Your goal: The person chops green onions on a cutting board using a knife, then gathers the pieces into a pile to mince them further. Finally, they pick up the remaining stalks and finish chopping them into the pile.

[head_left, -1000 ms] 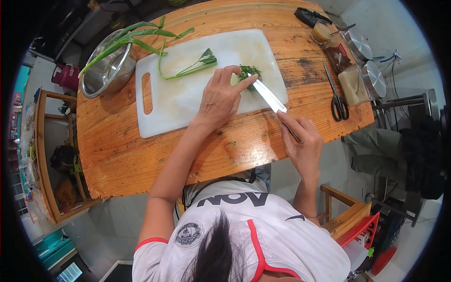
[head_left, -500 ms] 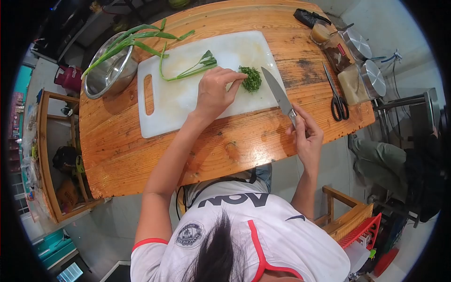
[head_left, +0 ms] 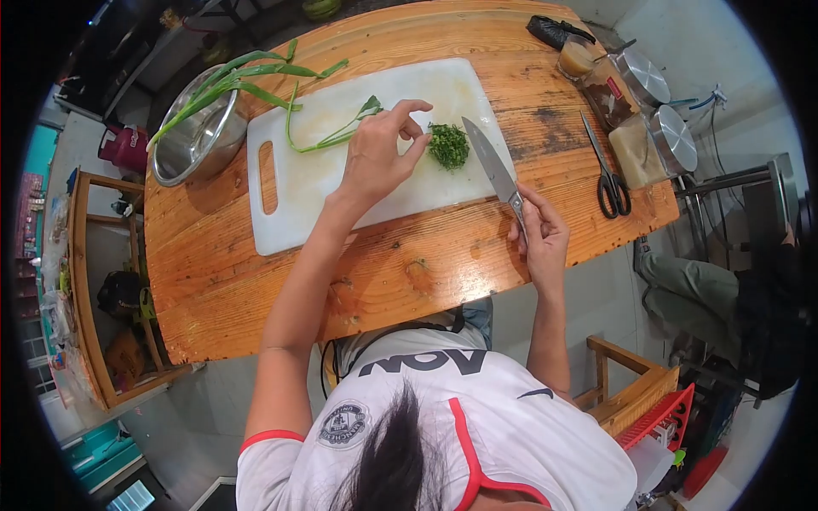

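A small heap of chopped green herbs (head_left: 448, 146) lies on the white cutting board (head_left: 294, 204). My left hand (head_left: 381, 153) hovers just left of the heap, fingers curved and apart, with nothing between them. In my right hand (head_left: 543, 228) is a kitchen knife (head_left: 492, 163), gripped by the handle. Its blade points up and to the left, beside the heap's right side. Behind my left hand, a leafy green stalk (head_left: 328, 142) rests on the board, partly hidden by the hand.
A steel bowl (head_left: 183, 153) stands left of the board, with long spring onions (head_left: 230, 83) across its rim. Black-handled scissors (head_left: 609, 187) lie at the right, beside lidded jars (head_left: 635, 149). A glass (head_left: 576, 60) and black plastic bag (head_left: 554, 32) sit at the back right. Another person's leg (head_left: 690, 281) shows beyond the table.
My left hand has drawn back a little to the left from the herbs, its fingers spreading. The knife and my right hand have shifted slightly left.
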### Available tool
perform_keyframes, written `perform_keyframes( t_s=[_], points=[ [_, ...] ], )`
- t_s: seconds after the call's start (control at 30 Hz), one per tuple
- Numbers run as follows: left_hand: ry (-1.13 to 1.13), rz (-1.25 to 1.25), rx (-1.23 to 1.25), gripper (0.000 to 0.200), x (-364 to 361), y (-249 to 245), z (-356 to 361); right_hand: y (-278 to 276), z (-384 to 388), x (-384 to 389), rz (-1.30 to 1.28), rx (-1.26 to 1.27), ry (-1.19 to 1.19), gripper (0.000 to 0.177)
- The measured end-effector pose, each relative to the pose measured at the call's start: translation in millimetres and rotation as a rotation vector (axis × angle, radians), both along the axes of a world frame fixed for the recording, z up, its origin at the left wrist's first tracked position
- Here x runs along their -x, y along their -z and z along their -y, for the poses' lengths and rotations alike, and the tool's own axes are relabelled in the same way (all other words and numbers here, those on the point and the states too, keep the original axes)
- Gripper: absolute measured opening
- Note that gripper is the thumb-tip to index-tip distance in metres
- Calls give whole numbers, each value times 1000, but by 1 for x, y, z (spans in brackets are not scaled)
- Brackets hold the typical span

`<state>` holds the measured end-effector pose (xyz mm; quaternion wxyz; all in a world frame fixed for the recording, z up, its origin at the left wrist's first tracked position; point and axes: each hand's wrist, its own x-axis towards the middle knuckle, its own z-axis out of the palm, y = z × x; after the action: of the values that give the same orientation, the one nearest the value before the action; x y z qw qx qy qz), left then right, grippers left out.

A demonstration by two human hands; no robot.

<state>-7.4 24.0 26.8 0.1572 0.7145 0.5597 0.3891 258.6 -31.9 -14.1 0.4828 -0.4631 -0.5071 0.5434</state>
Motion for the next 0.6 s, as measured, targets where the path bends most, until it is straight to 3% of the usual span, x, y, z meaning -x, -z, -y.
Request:
perform_keyframes(
  t_s=[0.07,0.17,0.27,0.37,0.6],
  points=[
    [7,8,89,14,1,-5,-1,1,0,1,-20,0,2,32],
    [35,-148,-157,13,6,6,-9,3,0,1,-20,-1,16,32],
    [67,-77,-199,14,11,7,-15,1,0,1,12,0,25,32],
    [122,141,74,14,23,-4,-7,1,1,0,29,0,21,33],
    [-132,-190,155,20,43,-1,34,2,8,11,117,-191,86,41]
  ],
)
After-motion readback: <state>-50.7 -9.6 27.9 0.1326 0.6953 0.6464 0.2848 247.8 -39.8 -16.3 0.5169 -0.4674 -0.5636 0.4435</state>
